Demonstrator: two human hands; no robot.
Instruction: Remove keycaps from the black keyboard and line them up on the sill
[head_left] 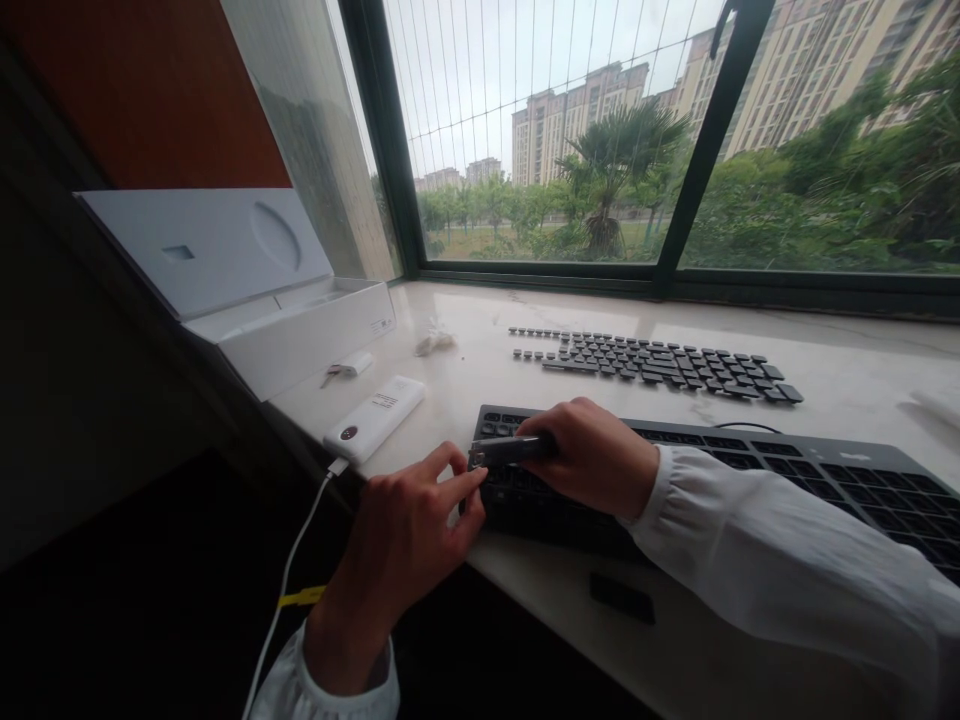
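Note:
A black keyboard base (750, 475) lies on the pale sill at the near edge, most of its keycaps gone. My right hand (600, 455) rests on its left end, fingers wrapped round a dark, slim metal tool (506, 450) that points left. My left hand (409, 535) sits just left of the keyboard. Its fingertips pinch together at the tool's tip, at the keyboard's left corner; I cannot make out what, if anything, they hold. Rows of loose black keycaps (652, 362) are laid out on the sill behind the keyboard.
A white power bank (375, 417) with a white cable (289, 570) lies to the left. An open white box (300, 335) with its raised lid (202, 245) stands at the far left. A small crumpled wrapper (435, 342) lies by it. The window (675, 150) rises behind.

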